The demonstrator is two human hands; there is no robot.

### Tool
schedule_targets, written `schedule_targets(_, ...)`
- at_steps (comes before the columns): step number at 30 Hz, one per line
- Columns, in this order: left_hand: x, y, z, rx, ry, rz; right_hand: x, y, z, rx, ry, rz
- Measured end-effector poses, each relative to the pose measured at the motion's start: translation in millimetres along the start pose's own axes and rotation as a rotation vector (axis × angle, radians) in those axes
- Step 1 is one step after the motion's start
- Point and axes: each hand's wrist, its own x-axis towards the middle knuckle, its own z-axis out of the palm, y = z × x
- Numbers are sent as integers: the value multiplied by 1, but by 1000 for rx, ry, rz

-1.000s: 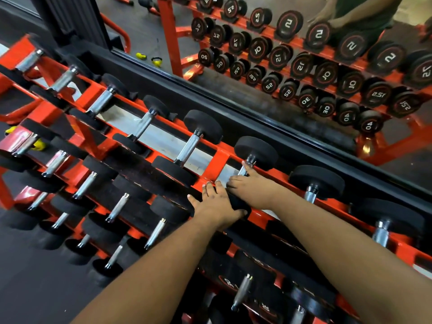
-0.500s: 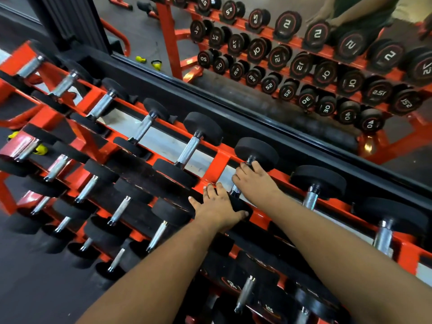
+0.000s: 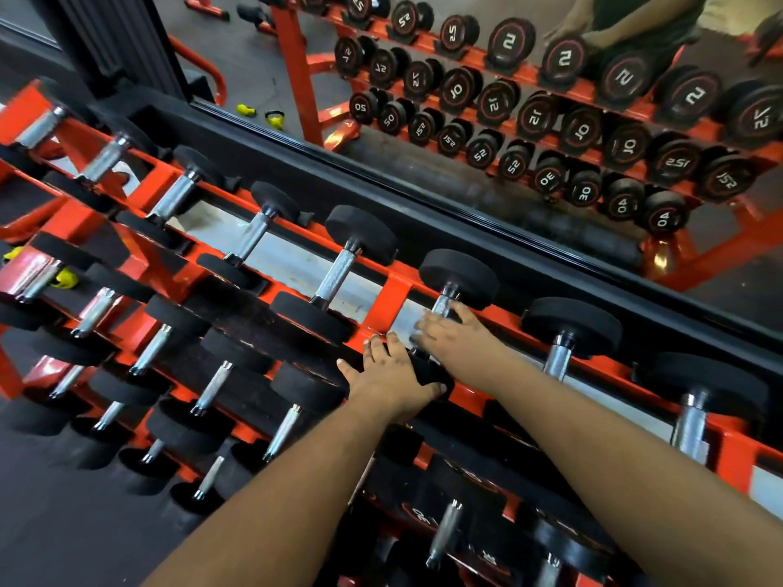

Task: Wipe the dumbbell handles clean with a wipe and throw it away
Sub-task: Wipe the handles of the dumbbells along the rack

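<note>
A black-headed dumbbell with a knurled steel handle [image 3: 441, 306] lies on the top shelf of the orange rack [image 3: 392, 300]. My right hand [image 3: 455, 336] is curled over the lower part of that handle, fingers blurred; no wipe shows under it. My left hand [image 3: 392, 374] lies over the dumbbell's near black head [image 3: 432, 374], thumb spread to the left, holding it. The far head [image 3: 459, 277] is uncovered.
Neighbouring dumbbells sit close on both sides, with handles to the left [image 3: 334, 279] and to the right [image 3: 557, 360]. Lower shelves hold several more dumbbells [image 3: 214, 385]. A wall mirror [image 3: 423, 133] behind the rack reflects numbered dumbbells and a person.
My right hand has slid up the handle from its near end toward the far head. My left hand has stayed on the near head.
</note>
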Motion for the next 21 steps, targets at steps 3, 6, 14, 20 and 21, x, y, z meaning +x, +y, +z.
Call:
schedule_targets(3,-1,0,0,4,1,6,-20,13,12,81,37,-170)
schedule_targets(6,-2,1,-1,15,-6,-2,-31,21,20,77,0,-115)
schedule_targets(14,-4,2,-3,12,-15,-8,-33,31,20,105,-47,-24)
schedule_targets(20,-3,2,-3,1,-10,-3,-17,4,22,206,28,281)
schedule_targets(21,-3,2,-2,3,-5,-2,-21,-3,21,221,0,231)
